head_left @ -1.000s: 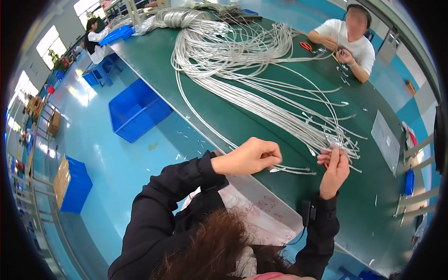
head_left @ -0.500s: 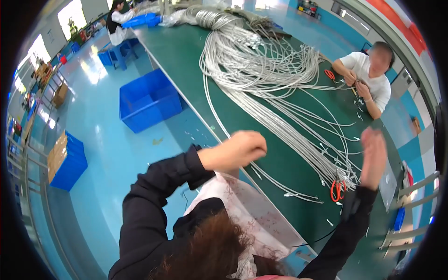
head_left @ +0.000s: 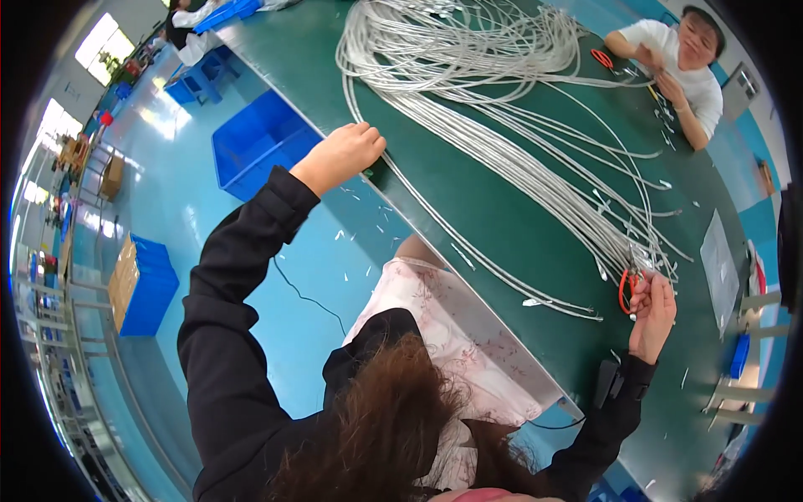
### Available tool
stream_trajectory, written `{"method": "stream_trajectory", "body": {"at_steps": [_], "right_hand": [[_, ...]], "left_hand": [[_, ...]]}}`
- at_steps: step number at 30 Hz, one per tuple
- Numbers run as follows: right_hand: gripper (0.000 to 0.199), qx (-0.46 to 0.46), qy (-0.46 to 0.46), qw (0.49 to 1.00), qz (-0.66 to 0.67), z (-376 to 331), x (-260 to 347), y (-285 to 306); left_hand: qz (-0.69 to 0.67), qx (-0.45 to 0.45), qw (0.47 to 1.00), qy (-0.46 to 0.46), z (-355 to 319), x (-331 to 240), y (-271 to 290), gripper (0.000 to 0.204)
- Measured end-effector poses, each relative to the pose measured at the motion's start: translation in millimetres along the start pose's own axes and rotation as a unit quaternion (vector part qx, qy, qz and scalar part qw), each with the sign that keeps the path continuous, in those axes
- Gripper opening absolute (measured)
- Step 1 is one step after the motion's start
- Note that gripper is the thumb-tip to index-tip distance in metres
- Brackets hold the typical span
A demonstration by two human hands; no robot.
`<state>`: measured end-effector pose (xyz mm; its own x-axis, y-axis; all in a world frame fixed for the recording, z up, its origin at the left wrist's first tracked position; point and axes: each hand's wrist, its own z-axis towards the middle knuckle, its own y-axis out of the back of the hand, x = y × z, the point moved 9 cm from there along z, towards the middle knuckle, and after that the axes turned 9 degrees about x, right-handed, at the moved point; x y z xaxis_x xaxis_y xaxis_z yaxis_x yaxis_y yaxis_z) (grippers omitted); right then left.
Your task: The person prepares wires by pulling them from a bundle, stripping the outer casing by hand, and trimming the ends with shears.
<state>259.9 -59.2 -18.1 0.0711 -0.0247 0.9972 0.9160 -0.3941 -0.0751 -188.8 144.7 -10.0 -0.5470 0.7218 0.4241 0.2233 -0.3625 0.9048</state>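
My left hand (head_left: 345, 153) is closed in a loose fist at the table's near edge. Its fingertips meet a white cable (head_left: 422, 201) that runs along that edge, but what lies inside the fingers is hidden. Far to the right, my right hand (head_left: 654, 315) has its fingers closed at the orange handles of a pair of snips (head_left: 626, 286). The blades point away from me, over the ends of a bundle of long white cables (head_left: 510, 171). That bundle stretches from a large looped heap (head_left: 452, 54) across the green table (head_left: 510, 335).
A co-worker (head_left: 690, 79) sits at the far right side, with orange-handled scissors (head_left: 602, 58) nearby. On the floor to the left stand a blue bin (head_left: 251, 146) and a blue box with cardboard (head_left: 150, 289). A clear plastic bag (head_left: 719, 272) lies at the table's right.
My left hand has moved left and away from me to the cable at the table edge. My right hand has come down and closed on the snips. The view has shifted.
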Motion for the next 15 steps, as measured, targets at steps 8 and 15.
{"method": "stream_trajectory", "body": {"at_steps": [8, 15], "right_hand": [[0.020, -0.005, 0.029, 0.999, 0.015, 2.7, 2.0, 6.7], [0.018, -0.048, 0.059, 0.997, -0.032, -2.4, 11.4, 16.2]], "left_hand": [[-0.111, -0.063, 0.991, -0.042, 9.1, 22.2, 4.5, 0.016], [-0.177, -0.103, 0.979, -0.017, 41.7, 0.6, 36.3, 0.018]]}}
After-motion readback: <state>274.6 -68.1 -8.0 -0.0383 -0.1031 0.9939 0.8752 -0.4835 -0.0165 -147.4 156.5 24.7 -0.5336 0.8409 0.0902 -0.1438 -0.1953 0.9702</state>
